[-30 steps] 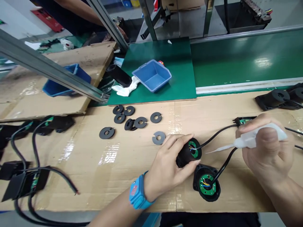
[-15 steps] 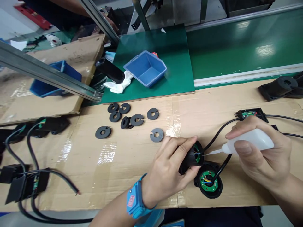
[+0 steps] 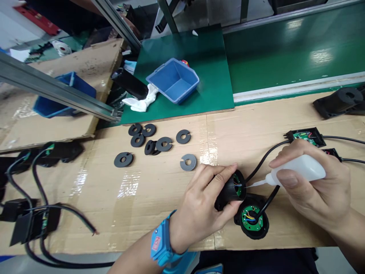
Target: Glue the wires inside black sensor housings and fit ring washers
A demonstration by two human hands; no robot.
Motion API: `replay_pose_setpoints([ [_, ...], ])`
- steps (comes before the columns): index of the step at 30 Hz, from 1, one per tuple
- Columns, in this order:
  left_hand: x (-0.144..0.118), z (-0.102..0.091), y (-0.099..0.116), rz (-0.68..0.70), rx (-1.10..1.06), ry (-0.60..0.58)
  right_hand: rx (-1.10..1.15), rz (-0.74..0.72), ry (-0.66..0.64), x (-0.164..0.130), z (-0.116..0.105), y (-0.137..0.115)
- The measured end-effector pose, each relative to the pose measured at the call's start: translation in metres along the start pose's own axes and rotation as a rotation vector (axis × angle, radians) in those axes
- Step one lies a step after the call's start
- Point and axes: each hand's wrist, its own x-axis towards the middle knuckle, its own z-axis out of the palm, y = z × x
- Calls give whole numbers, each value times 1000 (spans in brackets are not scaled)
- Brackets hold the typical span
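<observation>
My left hand (image 3: 203, 207) grips a black round housing (image 3: 230, 189) tilted on its side, its open end with a green circuit ring facing right. My right hand (image 3: 312, 186) holds a white squeeze bottle (image 3: 298, 170); its thin nozzle tip reaches into the housing's open end. A second black housing (image 3: 252, 220) with a green ring and coloured wires lies flat on the cardboard just below. Black cables run from both housings to the right. A blue wrist strap (image 3: 162, 244) sits on my left wrist.
Several black slotted washers (image 3: 155, 144) and one grey washer (image 3: 188, 162) lie on the cardboard. A blue bin (image 3: 173, 80) and white cloth (image 3: 141, 102) sit on the green mat. More black parts and cables lie far left (image 3: 31, 220) and right (image 3: 336, 102).
My right hand brought the bottle left until its nozzle entered the housing. My left hand tilted the housing slightly toward it. The view shifted down a little.
</observation>
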Motion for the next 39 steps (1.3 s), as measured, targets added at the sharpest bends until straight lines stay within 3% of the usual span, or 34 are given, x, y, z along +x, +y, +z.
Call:
replay_pose_setpoints([
  [21,8,-10,-1,-281,-314,-179,-153,-204,47,0,4,-3],
  [24,7,-9,-2,-264,-305,-175,-175,-235,36,0,3,-4],
  [31,3,-4,-5,-116,-123,-85,-99,-138,-5,-2,0,-4],
  [39,2,-4,-5,-46,-64,-46,26,-85,15,-4,0,0],
])
